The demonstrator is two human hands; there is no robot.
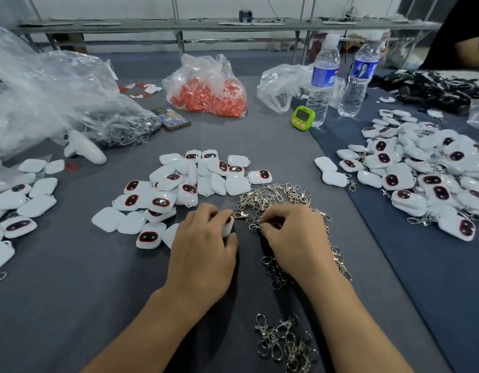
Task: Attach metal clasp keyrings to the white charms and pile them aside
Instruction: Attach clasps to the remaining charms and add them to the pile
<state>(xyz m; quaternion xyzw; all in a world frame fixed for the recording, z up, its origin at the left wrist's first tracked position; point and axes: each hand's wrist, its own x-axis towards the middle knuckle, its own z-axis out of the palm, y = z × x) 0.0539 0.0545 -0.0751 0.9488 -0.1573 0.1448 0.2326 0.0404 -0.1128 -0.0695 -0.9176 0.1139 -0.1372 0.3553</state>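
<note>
Head view: grey cloth table (pixel 71 305), metal rack (pixel 179 41) behind; left hand (pixel 203 251) grips white charm (pixel 228 226), right hand (pixel 294 238) pinches keyring (pixel 243 215).

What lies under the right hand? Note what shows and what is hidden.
The right hand rests on a heap of metal clasp keyrings, which shows beyond its fingers and wrist. The keyrings beneath its palm and inside its curled fingers are covered.

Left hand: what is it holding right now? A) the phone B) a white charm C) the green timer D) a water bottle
B: the left hand grips a white charm, whose edge shows beside it, while the right hand pinches a metal keyring.
</note>
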